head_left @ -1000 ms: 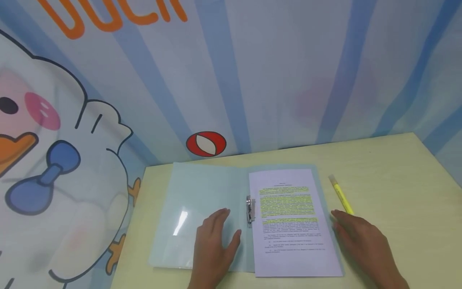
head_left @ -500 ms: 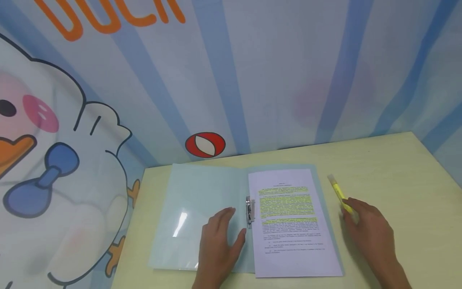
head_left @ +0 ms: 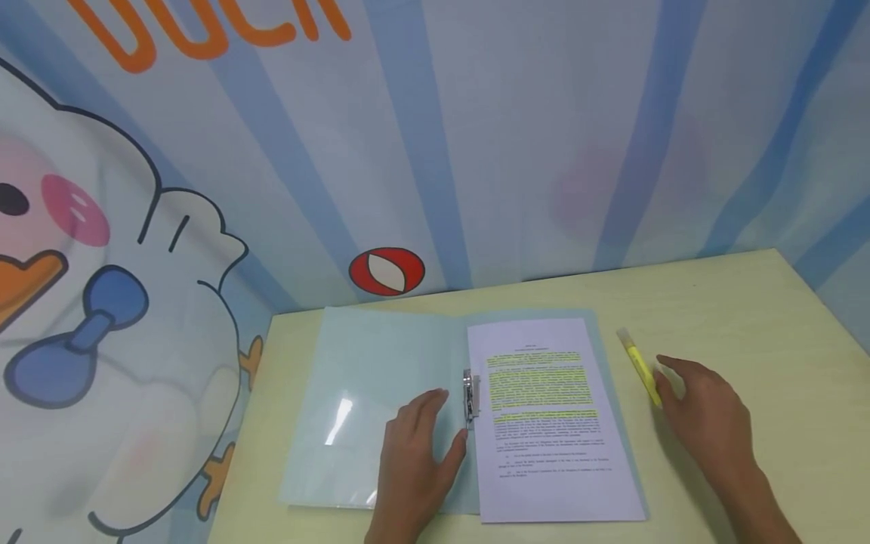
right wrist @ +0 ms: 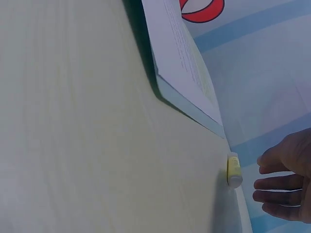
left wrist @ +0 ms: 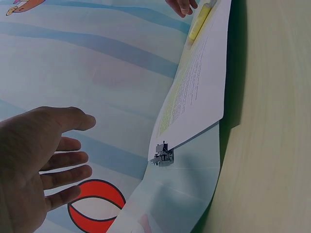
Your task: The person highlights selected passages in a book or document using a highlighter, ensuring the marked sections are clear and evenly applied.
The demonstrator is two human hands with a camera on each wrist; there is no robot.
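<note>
A light blue folder lies spread on the table, with a metal clip at its spine. On its right side is a printed sheet with several lines marked in yellow. Over the left cover hovers my left hand, fingers relaxed and nothing in them; the left wrist view shows the palm apart from the folder. To the right of the sheet lies a yellow highlighter. My right hand is just beside its lower end, thumb and fingers spread. In the right wrist view the fingers stand apart from the highlighter.
The pale wooden table extends to the right of the highlighter. Behind it and at the left hangs a striped backdrop printed with a cartoon duck and a red ball shape.
My right hand has moved right, from the sheet's edge across the highlighter's lower end to its right side. The left hand has shifted slightly right.
</note>
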